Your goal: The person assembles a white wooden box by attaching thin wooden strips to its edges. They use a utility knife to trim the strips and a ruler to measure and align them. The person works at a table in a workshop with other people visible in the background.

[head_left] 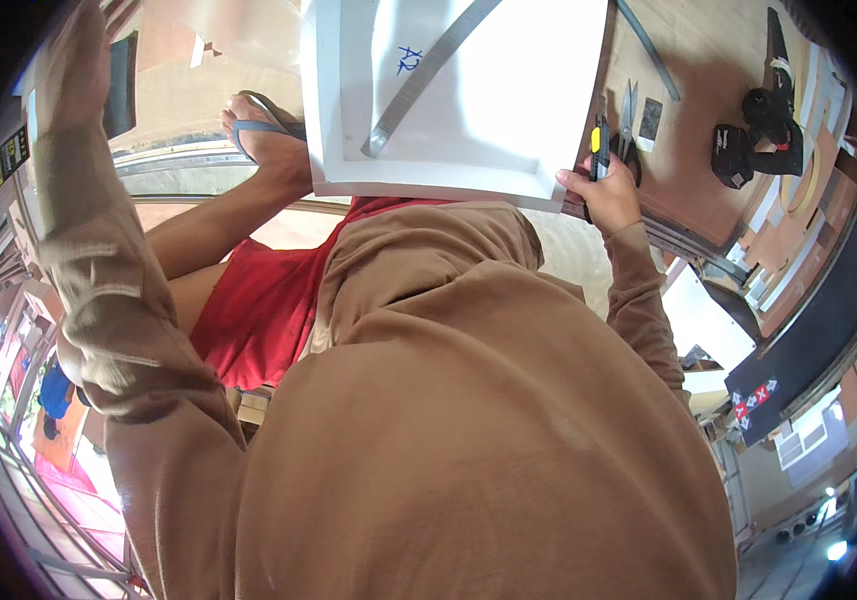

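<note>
A shallow white tray with raised sides rests before me, tilted toward my lap. Blue pen marks show on its inside, and a long grey strip lies slantwise in it. At the tray's near right corner my right hand is closed around a black-and-yellow utility knife, blade end pointing away. Its thumb touches the tray's corner. Scissors with dark handles lie right beside that hand. Raised at the far left, my left hand is blurred and cut off by the upper edge; its fingers are hidden.
On the brown board at right lie a small dark plate, a thin grey strip and a black cordless power tool. My sandaled foot is left of the tray. A person in blue sits far left.
</note>
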Tool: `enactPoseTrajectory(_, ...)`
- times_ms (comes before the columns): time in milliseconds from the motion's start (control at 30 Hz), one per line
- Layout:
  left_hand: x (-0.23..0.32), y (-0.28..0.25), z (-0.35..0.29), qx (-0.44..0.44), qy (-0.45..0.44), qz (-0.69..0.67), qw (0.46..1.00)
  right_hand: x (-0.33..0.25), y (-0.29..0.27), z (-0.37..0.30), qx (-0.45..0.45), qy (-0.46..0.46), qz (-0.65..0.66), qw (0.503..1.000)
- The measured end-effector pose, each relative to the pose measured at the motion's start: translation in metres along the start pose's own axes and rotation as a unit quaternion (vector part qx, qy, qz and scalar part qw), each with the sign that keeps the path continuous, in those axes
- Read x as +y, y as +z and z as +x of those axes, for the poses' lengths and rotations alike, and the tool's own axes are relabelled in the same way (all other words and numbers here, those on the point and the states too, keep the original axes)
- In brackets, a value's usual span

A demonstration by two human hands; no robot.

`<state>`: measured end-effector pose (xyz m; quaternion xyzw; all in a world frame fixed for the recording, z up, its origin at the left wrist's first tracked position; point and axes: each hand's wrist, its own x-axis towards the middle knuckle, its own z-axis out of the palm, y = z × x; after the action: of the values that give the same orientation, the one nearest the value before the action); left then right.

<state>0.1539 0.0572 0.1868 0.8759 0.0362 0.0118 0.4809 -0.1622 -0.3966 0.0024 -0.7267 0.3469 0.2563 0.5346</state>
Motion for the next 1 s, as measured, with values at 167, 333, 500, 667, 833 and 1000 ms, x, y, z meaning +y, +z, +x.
enactPoseTrajectory(167, -0.049, -0.036, -0.052, 0.057, -0.176, -0.193, 0.964, -0.003, 0.002, -0.006, 0.071, -0.069, -0.152, 0.983)
enactPoseTrajectory(333, -0.102, -0.012, -0.12, 0.103, -0.301, -0.455, 0.832, -0.091, 0.05, -0.05, 0.118, -0.126, -0.151, 0.973)
enactPoseTrajectory(500, -0.026, 0.063, -0.192, 0.009, -0.393, -0.673, 0.627, -0.185, 0.124, -0.068, -0.152, -0.273, 0.108, 0.944)
enactPoseTrajectory(667, -0.011, 0.129, -0.246, -0.03, -0.322, -0.386, 0.864, -0.176, 0.137, -0.064, -0.192, -0.267, 0.033, 0.944)
enactPoseTrajectory(833, -0.029, 0.148, -0.27, -0.154, -0.249, -0.436, 0.851, -0.184, 0.129, -0.077, -0.086, -0.334, -0.165, 0.924)
enactPoseTrajectory(1000, -0.053, 0.139, -0.258, -0.078, -0.421, -0.589, 0.685, -0.187, 0.113, -0.093, -0.105, -0.312, -0.146, 0.933)
